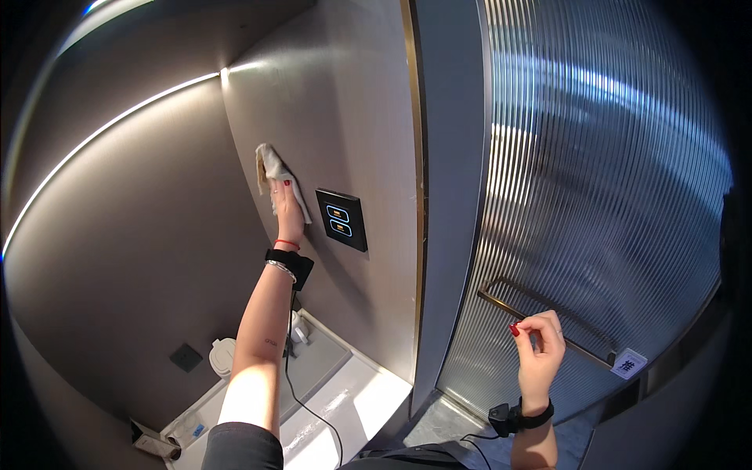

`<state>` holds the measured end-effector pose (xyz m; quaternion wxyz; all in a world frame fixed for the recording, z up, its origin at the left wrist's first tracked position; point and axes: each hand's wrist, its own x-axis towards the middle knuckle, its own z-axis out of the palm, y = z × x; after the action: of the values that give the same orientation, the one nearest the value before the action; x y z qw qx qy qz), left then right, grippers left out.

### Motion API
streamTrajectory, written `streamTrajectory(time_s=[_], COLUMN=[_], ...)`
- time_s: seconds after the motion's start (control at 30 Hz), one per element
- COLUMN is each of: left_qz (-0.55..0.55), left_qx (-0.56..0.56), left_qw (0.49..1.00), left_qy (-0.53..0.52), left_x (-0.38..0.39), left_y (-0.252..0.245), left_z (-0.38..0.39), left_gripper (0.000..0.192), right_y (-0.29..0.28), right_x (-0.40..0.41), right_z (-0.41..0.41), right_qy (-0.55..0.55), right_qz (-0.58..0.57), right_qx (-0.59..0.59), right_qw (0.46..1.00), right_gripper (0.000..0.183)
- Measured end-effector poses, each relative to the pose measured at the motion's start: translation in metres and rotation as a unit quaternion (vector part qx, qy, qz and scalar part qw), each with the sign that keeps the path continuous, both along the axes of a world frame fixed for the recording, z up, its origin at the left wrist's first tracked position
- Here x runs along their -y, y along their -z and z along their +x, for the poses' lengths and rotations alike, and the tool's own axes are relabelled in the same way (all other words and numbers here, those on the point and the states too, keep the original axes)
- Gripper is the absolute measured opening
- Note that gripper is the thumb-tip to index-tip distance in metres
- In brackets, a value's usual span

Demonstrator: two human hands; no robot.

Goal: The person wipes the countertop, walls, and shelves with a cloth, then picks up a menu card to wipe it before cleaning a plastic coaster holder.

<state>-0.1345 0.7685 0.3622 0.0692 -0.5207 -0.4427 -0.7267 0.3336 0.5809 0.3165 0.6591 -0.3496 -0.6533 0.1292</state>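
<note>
My left hand presses a pale folded cloth flat against the wood-grain wall panel. Part of the cloth sticks out beyond the fingertips, and the rest shows along the hand's edge. Just right of this hand, a black touch switch panel with two lit buttons is set in the wall. My right hand is raised in front of the ribbed glass door, its fingers curled and thumb against the index finger. Nothing shows in it. Behind it runs the bronze door handle; whether they touch is unclear.
Below my left arm is a white counter with a grey tray, a white kettle and a white lidded container. A dark wall socket plate sits nearby. Thin cables hang from both wristbands. A sign with writing is by the handle.
</note>
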Motion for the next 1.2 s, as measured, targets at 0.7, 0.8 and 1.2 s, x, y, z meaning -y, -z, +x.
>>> streamTrajectory(time_s=[0.7, 0.8, 1.2], left_qz=[0.012, 0.041, 0.084], left_qx=[-0.374, -0.377, -0.196], left_qw=[0.926, 0.925, 0.976], left_qy=[-0.045, -0.033, -0.053], left_x=[0.022, 0.053, -0.041], left_y=[-0.154, -0.196, -0.215], left_z=[0.029, 0.072, -0.105], left_gripper=[0.051, 0.051, 0.066], right_y=[0.007, 0.012, 0.022], right_x=[-0.009, -0.017, -0.027], right_z=[-0.018, -0.021, -0.011], right_qy=[-0.016, -0.02, 0.036], right_qz=[-0.027, -0.039, -0.076], right_qx=[-0.008, -0.01, -0.002], right_qw=[0.999, 0.999, 0.996], right_gripper=[0.012, 0.012, 0.013])
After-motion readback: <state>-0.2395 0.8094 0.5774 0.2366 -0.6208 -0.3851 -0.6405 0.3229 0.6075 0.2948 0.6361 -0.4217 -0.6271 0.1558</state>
